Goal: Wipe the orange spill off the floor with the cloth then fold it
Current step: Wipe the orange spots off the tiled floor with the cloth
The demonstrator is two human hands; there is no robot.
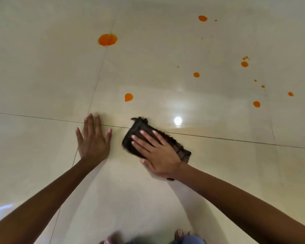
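The pale glossy tiled floor [42, 67] fills the view, crossed by thin grout lines [218, 137]. Two bare arms reach forward over it. The left hand [93, 140] lies flat on the tile, its fingers [90, 124] straight and slightly spread, grasping nothing. The right hand [157, 152] presses palm-down on the dark folded cloth [141, 127], its fingers [144, 136] extended across the top rather than curled round it. The cloth sits on the floor just right of the left hand, over a grout line. The biggest blot of the orange spill [107, 39] lies far ahead; a smaller drop [128, 97] is near the cloth, and more small drops [256, 104] scatter to the right. A light glare [177, 120] shines beside the cloth. Toes [179, 234] show at the bottom edge.
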